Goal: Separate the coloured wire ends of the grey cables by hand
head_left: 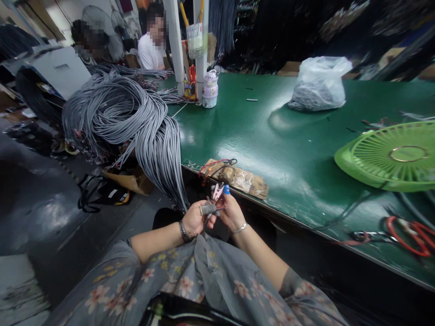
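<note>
My left hand (194, 221) is closed around the end of a grey cable (205, 221), with a grey cover on its thumb. Thin coloured wires (221, 208) stick out between the hands. My right hand (233, 213), a blue cover on its thumb, has its fingers closed on these wires; its grip is partly hidden. Just above the fingers is a small pink clip (217, 192); I cannot tell whether it is held or fixed. Beyond the hands, a worn wooden block (238, 178) lies at the bench edge, with red and black leads (217, 164) on it.
A big bundle of grey cables (136, 113) hangs over the green bench (244, 131) at left. Along the bench are a lilac bottle (210, 90), a plastic bag (318, 86), a green fan (390, 156) and red-handled pliers (411, 235). A person (151, 50) sits beyond.
</note>
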Action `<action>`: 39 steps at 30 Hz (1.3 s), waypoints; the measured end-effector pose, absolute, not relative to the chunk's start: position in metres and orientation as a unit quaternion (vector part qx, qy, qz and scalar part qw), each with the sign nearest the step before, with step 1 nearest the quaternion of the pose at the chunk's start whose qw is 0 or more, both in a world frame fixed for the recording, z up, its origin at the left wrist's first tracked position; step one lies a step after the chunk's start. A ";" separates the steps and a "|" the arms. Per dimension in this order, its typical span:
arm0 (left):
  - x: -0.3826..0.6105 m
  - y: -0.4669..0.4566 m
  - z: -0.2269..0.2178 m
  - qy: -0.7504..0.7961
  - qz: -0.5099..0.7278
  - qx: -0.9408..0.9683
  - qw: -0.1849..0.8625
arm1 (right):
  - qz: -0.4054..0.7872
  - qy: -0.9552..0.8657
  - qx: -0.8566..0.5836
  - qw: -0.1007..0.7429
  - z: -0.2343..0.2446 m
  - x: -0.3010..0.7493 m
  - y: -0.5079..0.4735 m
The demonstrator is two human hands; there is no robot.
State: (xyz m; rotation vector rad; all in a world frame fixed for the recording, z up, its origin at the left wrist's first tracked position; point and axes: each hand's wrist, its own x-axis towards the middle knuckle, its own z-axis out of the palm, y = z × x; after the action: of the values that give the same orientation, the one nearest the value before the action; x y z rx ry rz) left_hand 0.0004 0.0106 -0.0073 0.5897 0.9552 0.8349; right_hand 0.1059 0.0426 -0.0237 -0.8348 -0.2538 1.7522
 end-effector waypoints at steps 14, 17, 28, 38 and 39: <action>-0.001 0.001 0.004 0.466 0.398 0.307 0.728 | 0.787 -0.146 -0.301 0.518 -0.028 0.118 0.042; 0.001 0.003 0.007 0.467 0.416 0.300 0.720 | 0.759 -0.160 -0.317 0.546 -0.030 0.116 0.042; 0.003 0.007 -0.001 0.456 0.418 0.290 0.730 | 0.775 -0.131 -0.312 0.533 -0.024 0.107 0.046; 0.001 0.007 -0.001 0.445 0.415 0.294 0.737 | 0.761 -0.137 -0.340 0.535 -0.029 0.108 0.042; 0.001 0.007 -0.002 0.447 0.416 0.293 0.736 | 0.768 -0.120 -0.334 0.533 -0.028 0.108 0.043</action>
State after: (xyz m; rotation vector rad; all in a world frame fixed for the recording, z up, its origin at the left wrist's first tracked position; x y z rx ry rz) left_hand 0.0013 0.0068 -0.0016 0.6441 0.9816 0.9133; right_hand 0.1076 0.0431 -0.0278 -0.7960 -0.2864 1.8318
